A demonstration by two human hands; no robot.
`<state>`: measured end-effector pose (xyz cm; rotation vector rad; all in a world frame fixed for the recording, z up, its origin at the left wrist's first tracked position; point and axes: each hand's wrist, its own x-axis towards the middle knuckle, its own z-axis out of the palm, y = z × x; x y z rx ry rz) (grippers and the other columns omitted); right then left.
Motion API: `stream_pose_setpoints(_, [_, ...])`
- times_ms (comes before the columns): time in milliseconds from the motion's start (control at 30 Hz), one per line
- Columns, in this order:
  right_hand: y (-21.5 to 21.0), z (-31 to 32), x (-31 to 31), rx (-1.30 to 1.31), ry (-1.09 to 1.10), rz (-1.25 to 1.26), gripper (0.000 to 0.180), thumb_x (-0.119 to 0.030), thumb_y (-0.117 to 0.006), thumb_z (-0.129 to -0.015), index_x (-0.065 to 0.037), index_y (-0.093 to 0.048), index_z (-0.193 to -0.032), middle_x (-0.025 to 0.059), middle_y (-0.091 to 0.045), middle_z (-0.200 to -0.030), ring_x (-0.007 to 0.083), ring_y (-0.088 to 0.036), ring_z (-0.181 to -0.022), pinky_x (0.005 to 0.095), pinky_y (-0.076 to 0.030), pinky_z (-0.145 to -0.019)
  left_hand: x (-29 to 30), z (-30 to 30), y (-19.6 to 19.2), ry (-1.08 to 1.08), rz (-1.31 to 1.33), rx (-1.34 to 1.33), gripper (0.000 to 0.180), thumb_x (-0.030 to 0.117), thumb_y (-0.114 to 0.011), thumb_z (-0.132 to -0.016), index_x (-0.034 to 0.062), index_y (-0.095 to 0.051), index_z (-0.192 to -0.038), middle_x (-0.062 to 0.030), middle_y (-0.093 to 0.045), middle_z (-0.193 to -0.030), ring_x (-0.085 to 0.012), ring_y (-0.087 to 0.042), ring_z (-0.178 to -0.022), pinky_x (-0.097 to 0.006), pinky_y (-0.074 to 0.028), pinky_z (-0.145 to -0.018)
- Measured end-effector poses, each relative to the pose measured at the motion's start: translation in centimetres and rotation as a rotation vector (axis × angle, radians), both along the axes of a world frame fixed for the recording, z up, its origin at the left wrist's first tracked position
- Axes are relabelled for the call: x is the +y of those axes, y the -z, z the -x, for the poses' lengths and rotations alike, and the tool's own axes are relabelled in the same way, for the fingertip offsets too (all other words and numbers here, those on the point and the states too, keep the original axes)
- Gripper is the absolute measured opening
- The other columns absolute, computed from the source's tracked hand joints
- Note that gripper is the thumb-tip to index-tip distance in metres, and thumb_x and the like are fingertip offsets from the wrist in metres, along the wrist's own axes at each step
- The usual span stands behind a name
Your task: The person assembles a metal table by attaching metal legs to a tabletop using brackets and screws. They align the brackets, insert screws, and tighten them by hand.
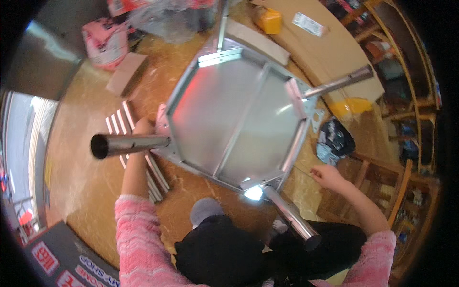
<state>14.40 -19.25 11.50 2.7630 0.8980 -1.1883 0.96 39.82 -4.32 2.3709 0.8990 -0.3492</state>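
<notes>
A shiny metal table is seen upside down in the middle of the frame. 4 round legs are already fitted. Some flat metal strips are left on the floor at the left. The left hand is closed around 1 leg. The right hand, lower right, is half open and holds nothing.

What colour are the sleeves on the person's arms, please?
Pink with faint lighter stripes, seen in the head view on the left sleeve and the right sleeve.
</notes>
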Motion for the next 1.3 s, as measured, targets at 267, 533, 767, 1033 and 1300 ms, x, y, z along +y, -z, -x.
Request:
stream_pose_setpoints(267, [-0.2,2.0,2.7,0.230,-0.001,-0.062,0.020,-0.019,-0.054,-0.080,-0.006,-0.058,-0.095,0.0161,-0.061,-0.086,0.0301,-0.060,-0.079,0.0413,-0.048,-0.068,3.5,-0.2,4.3,0.011,-0.091,0.065,0.016,0.009,-0.058,-0.067,-0.0039,-0.064,-0.074,-0.0265,-0.060,-0.078,-0.0392,-0.060,-0.078,-0.044,-0.047,-0.070])
stream_pose_setpoints(533, [10.2,-1.4,3.0,0.078,0.862,0.068,0.042,-0.029,-0.063,-0.073,-0.002,-0.058,-0.105,0.0140,-0.063,-0.080,0.0244,-0.063,-0.070,0.0345,-0.049,-0.058,3.2,1.6,5.0,0.010,0.202,-0.097,0.017,0.008,-0.060,-0.070,-0.0051,-0.062,-0.080,-0.0213,-0.063,-0.075,-0.0304,-0.062,-0.073,-0.036,-0.047,-0.066])
stream_pose_setpoints(767, [17.7,-1.2,3.1,-0.092,0.762,-0.187,0.035,-0.022,-0.057,-0.073,-0.003,-0.059,-0.102,0.0208,-0.061,-0.091,0.0315,-0.060,-0.085,0.0406,-0.048,-0.072,3.1,2.7,5.7,-0.238,0.504,-0.232,0.017,0.006,-0.062,-0.075,-0.0046,-0.063,-0.088,-0.0114,-0.064,-0.076,-0.0154,-0.059,-0.067,-0.028,-0.047,-0.060])
stream_pose_setpoints(1033, [18.7,-2.1,2.3,-0.058,0.778,-0.261,0.028,-0.023,-0.061,-0.075,-0.002,-0.061,-0.093,0.0119,-0.063,-0.080,0.0215,-0.062,-0.065,0.0332,-0.051,-0.054,8.8,2.4,-1.0,-0.549,0.522,-0.562,0.010,0.007,-0.053,-0.085,-0.0015,-0.058,-0.088,-0.0043,-0.060,-0.074,-0.0101,-0.055,-0.059,-0.022,-0.048,-0.053])
stream_pose_setpoints(1300, [2.0,-6.6,11.7,0.110,0.372,0.002,0.017,-0.017,-0.057,-0.078,0.000,-0.059,-0.078,0.0123,-0.061,-0.069,0.0185,-0.059,-0.061,0.0316,-0.047,-0.055,7.6,3.9,-20.7,-0.592,0.409,-0.914,0.019,0.009,-0.054,-0.085,-0.0038,-0.057,-0.100,-0.0066,-0.062,-0.079,-0.0121,-0.061,-0.067,-0.021,-0.048,-0.061])
